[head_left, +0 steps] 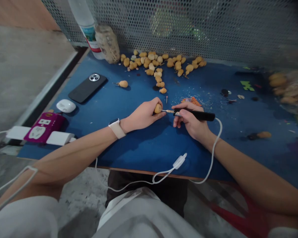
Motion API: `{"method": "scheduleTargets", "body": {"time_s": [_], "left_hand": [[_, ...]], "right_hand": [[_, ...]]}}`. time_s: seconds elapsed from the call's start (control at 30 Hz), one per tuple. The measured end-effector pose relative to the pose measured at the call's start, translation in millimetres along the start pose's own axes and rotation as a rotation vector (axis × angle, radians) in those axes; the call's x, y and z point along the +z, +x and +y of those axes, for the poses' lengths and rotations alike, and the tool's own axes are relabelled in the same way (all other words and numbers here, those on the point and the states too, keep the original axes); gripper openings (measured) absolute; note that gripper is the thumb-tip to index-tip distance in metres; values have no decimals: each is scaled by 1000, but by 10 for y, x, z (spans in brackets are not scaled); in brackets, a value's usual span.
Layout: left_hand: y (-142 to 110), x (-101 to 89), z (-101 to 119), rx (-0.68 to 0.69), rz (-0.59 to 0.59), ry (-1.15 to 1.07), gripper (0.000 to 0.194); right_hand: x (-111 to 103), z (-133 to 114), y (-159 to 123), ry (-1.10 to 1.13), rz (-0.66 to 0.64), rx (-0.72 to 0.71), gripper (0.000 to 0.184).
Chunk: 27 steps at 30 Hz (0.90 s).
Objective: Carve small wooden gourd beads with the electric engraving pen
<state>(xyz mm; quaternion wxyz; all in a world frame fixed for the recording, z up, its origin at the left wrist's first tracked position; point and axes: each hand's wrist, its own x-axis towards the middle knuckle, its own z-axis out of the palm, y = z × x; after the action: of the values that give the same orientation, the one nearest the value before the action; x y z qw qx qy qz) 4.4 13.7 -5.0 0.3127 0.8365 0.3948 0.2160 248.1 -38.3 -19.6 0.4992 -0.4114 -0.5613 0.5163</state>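
Note:
My left hand (146,114) is closed around a small tan gourd (158,108), pinching it between thumb and fingers just above the table. In my right hand (191,120) lies a black pen-shaped engraving tool (201,115) with a white cord. Its thin metal tip points left and meets the gourd's side, or comes very close; I cannot tell which. Just beyond my fingers, a small metal bit (166,99) rests on the blue table (136,148). Behind my right hand is a crumpled orange piece (192,100) with pale shavings around it.
Several small gourds (151,61) are heaped along the perforated metal panel (188,29). At left are a water bottle (89,33), a jar (108,44), a phone (88,87), a white case (66,105) and a purple power adapter (46,127). The white cord (215,142) loops off the front edge.

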Motion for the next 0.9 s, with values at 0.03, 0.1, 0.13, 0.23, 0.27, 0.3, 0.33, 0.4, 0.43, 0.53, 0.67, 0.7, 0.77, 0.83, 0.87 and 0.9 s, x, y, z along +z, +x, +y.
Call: {"method": "scheduleTargets", "body": {"time_s": [0.03,0.1,0.13,0.23,0.27,0.3,0.33,0.4,0.43,0.53,0.67,0.7,0.77,0.83,0.87,0.9], "left_hand": [[0,0,-1,0,0,-1,21],[-2,1,-2,5,-3,-3,21],[-3,2,-3,8,-6,-2,21],[-5,5,0,8,-2,7,21],[-5,5,1,6,-1,8,21],[-4,6,2,5,-3,10,21],[-4,6,3,4,-4,10,21],[-2,8,6,1,-6,14,21],[-1,10,8,-2,-4,18,21],[0,15,12,-12,3,28,22],[-6,16,9,10,1,30,23],[-9,15,8,16,0,33,23],[-12,13,5,25,-2,38,23],[-14,12,5,32,1,39,22],[-13,12,5,33,3,38,21],[-12,12,6,31,4,37,21]], "right_hand": [[1,-4,-2,-4,3,2,35],[1,-10,-3,-11,15,9,34],[2,-11,-3,-12,20,13,33],[5,-10,-3,-8,24,16,30],[7,-9,-4,0,23,17,30],[9,-7,-5,12,23,14,31],[12,-5,-6,26,24,11,32],[18,-1,-8,52,22,10,33],[21,1,-8,56,15,10,33],[29,3,-3,50,5,17,33],[28,-1,6,57,24,16,31],[26,-2,7,58,17,14,30],[21,-3,6,61,15,13,29],[18,-3,4,71,27,14,27],[17,-3,3,75,28,16,25],[17,-3,3,79,28,17,24]]}}
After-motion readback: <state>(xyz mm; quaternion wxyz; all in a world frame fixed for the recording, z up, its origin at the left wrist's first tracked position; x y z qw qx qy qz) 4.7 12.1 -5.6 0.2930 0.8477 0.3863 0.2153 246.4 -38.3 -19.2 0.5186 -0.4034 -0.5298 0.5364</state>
